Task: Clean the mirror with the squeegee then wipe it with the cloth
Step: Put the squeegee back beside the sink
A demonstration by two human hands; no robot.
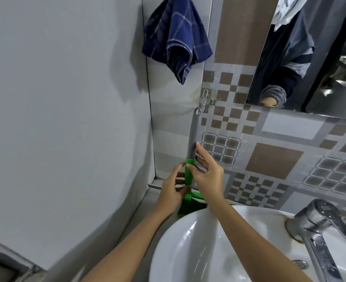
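Observation:
The squeegee (193, 135) has a grey handle, a green neck and a green blade head, and stands upright against the tiled wall. Its hanging loop sits just below a clear wall hook (204, 97). My left hand (173, 192) pinches the green neck from the left. My right hand (207, 173) lies over the neck from the right, with its index finger stretched up the grey handle. A dark blue checked cloth (176, 37) hangs on the wall above. The mirror (310, 58) is at the upper right and reflects a person's sleeve.
A white basin (188, 241) lies below my forearms, with a chrome tap (318, 224) at its right. A plain grey wall closes the left side and meets the tiled wall in a corner right behind the squeegee. The squeegee's green head hangs above a narrow ledge.

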